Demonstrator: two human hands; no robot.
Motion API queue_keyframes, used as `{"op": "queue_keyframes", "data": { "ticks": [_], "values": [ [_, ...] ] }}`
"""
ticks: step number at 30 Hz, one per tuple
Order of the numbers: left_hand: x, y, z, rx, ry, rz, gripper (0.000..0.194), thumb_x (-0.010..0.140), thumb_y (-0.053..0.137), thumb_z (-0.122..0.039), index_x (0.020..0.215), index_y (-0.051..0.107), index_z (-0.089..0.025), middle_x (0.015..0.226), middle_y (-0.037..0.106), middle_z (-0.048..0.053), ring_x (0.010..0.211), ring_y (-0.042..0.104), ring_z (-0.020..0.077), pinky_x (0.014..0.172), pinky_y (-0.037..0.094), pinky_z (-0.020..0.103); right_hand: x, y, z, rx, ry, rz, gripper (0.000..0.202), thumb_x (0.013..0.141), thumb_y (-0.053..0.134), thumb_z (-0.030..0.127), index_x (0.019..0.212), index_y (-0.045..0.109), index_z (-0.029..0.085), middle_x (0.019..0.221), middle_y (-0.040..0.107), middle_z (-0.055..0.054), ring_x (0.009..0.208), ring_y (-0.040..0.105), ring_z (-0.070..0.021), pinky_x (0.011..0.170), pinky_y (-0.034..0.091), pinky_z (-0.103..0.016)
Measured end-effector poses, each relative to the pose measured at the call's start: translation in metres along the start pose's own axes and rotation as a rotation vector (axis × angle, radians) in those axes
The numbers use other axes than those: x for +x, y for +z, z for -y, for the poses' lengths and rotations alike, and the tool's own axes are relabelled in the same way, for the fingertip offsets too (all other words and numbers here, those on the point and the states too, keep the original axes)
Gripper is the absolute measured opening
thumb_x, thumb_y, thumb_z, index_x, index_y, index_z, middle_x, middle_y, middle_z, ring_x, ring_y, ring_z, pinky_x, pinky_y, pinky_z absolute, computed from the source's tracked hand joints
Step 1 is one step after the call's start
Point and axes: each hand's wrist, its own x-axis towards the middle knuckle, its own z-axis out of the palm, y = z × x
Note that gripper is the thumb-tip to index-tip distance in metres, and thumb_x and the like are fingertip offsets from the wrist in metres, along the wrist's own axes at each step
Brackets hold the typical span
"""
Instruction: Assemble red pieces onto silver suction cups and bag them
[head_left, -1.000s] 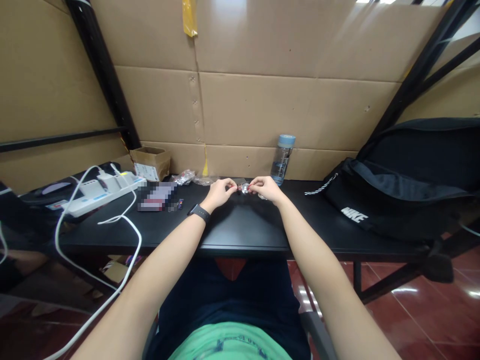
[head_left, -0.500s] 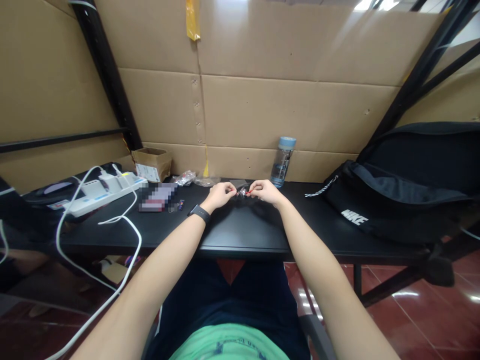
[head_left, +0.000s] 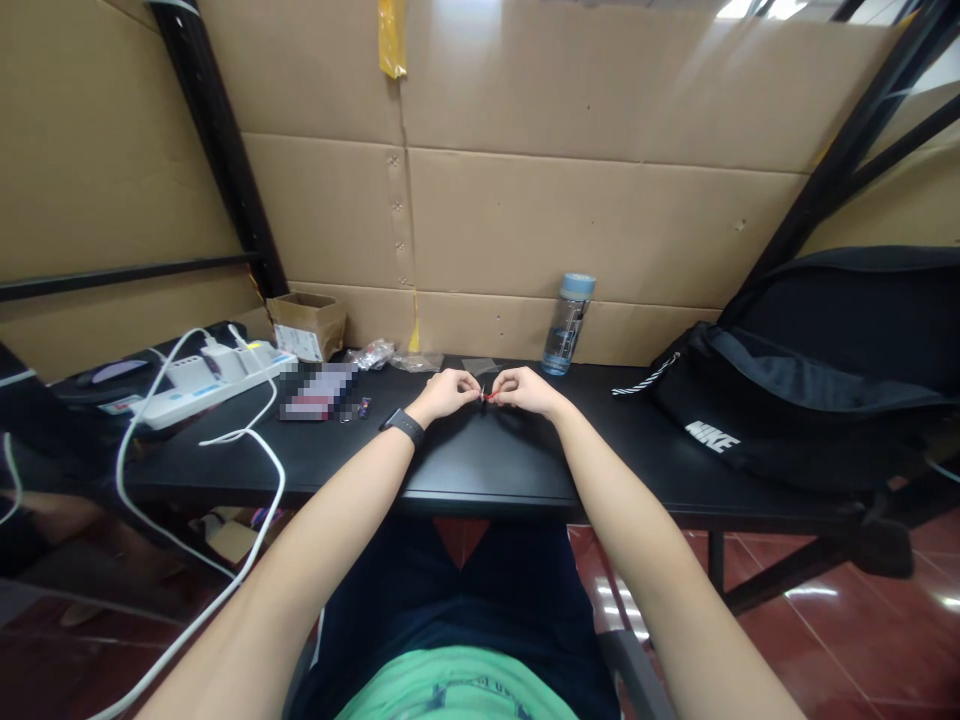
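Note:
Above the middle of the black table, my left hand (head_left: 452,393) and my right hand (head_left: 521,390) meet almost fingertip to fingertip, both in a pinch. A small red piece (head_left: 491,397) pokes out of my right fingertips toward the left. At the tips of my left thumb and index finger is a tiny silvery part, mostly covered; I cannot make out its kind or whether it is joined to the red piece. A clear plastic scrap (head_left: 478,366) lies just behind the hands.
A water bottle (head_left: 568,325) stands behind my right hand. Rightward sits a black backpack (head_left: 787,400). On the left are a power strip (head_left: 217,385) with white cables, a small cardboard box (head_left: 307,325), plastic bags (head_left: 371,354) and a blurred-out item (head_left: 319,391). Cardboard walls close the back.
My hands have drawn closer together, and the small silvery and red parts between them are more covered by the fingers. The view has shifted slightly.

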Motion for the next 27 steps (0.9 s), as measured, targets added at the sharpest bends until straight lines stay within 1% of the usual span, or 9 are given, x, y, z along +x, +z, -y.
{"op": "queue_keyframes", "data": {
  "ticks": [2, 5, 8, 10, 12, 16, 22, 27],
  "values": [
    [-0.001, 0.0, -0.001, 0.005, 0.005, 0.005, 0.014, 0.081, 0.066, -0.032, 0.087, 0.077, -0.025, 0.088, 0.079, 0.0, 0.087, 0.073, 0.0189, 0.086, 0.052, 0.03, 0.001, -0.001, -0.004, -0.002, -0.038, 0.021, 0.021, 0.068, 0.081, 0.022, 0.083, 0.068, 0.015, 0.078, 0.077, -0.005, 0.07, 0.071, -0.0151, 0.061, 0.051, -0.022],
    [-0.002, 0.0, -0.004, -0.022, -0.018, 0.008, 0.016, 0.081, 0.069, -0.035, 0.092, 0.075, -0.025, 0.088, 0.079, 0.0, 0.087, 0.074, 0.0194, 0.086, 0.052, 0.03, 0.002, 0.0, -0.008, 0.024, -0.056, 0.031, 0.038, 0.062, 0.088, 0.022, 0.092, 0.064, 0.017, 0.082, 0.078, -0.005, 0.078, 0.075, -0.0187, 0.074, 0.057, -0.028],
    [-0.003, 0.001, -0.007, -0.033, -0.061, -0.02, 0.022, 0.078, 0.074, -0.035, 0.097, 0.071, -0.024, 0.087, 0.08, 0.001, 0.088, 0.074, 0.0202, 0.086, 0.053, 0.031, 0.003, 0.003, -0.01, 0.032, -0.049, 0.024, 0.053, 0.06, 0.091, 0.025, 0.103, 0.059, 0.02, 0.082, 0.079, -0.005, 0.08, 0.076, -0.0211, 0.078, 0.06, -0.033],
    [-0.003, 0.001, -0.007, -0.026, -0.08, -0.032, 0.024, 0.078, 0.075, -0.035, 0.098, 0.068, -0.024, 0.087, 0.08, 0.001, 0.088, 0.074, 0.0204, 0.086, 0.053, 0.031, 0.003, 0.004, -0.01, 0.009, -0.059, 0.019, 0.059, 0.06, 0.092, 0.028, 0.108, 0.059, 0.02, 0.081, 0.079, -0.004, 0.081, 0.077, -0.0216, 0.079, 0.06, -0.034],
    [-0.003, 0.001, -0.006, -0.021, -0.088, -0.026, 0.023, 0.078, 0.075, -0.035, 0.098, 0.067, -0.024, 0.088, 0.08, 0.0, 0.089, 0.074, 0.0203, 0.085, 0.053, 0.032, 0.003, 0.006, -0.01, -0.023, -0.068, 0.017, 0.058, 0.06, 0.093, 0.03, 0.108, 0.061, 0.019, 0.082, 0.079, -0.004, 0.081, 0.077, -0.0217, 0.08, 0.06, -0.034],
    [-0.002, 0.002, -0.003, -0.017, -0.095, -0.032, 0.021, 0.079, 0.074, -0.033, 0.095, 0.066, -0.025, 0.087, 0.079, 0.0, 0.088, 0.074, 0.0204, 0.085, 0.052, 0.032, 0.004, 0.008, -0.009, -0.078, -0.084, 0.012, 0.047, 0.066, 0.09, 0.033, 0.103, 0.066, 0.018, 0.081, 0.079, -0.005, 0.079, 0.077, -0.0211, 0.078, 0.06, -0.032],
    [-0.002, 0.0, -0.003, -0.017, -0.119, -0.044, 0.024, 0.076, 0.076, -0.034, 0.095, 0.065, -0.024, 0.083, 0.079, 0.0, 0.086, 0.075, 0.021, 0.086, 0.052, 0.033, 0.004, 0.011, -0.008, -0.103, -0.082, -0.019, 0.049, 0.07, 0.087, 0.035, 0.111, 0.064, 0.019, 0.084, 0.079, -0.005, 0.079, 0.076, -0.0212, 0.075, 0.059, -0.031],
    [-0.002, -0.003, -0.003, -0.023, -0.139, -0.032, 0.026, 0.075, 0.077, -0.033, 0.096, 0.064, -0.024, 0.081, 0.079, -0.001, 0.083, 0.075, 0.0205, 0.084, 0.052, 0.032, 0.004, 0.011, -0.007, -0.125, -0.105, 0.01, 0.043, 0.074, 0.084, 0.038, 0.107, 0.066, 0.019, 0.086, 0.08, -0.006, 0.082, 0.076, -0.0211, 0.076, 0.058, -0.03]
  ]
}}
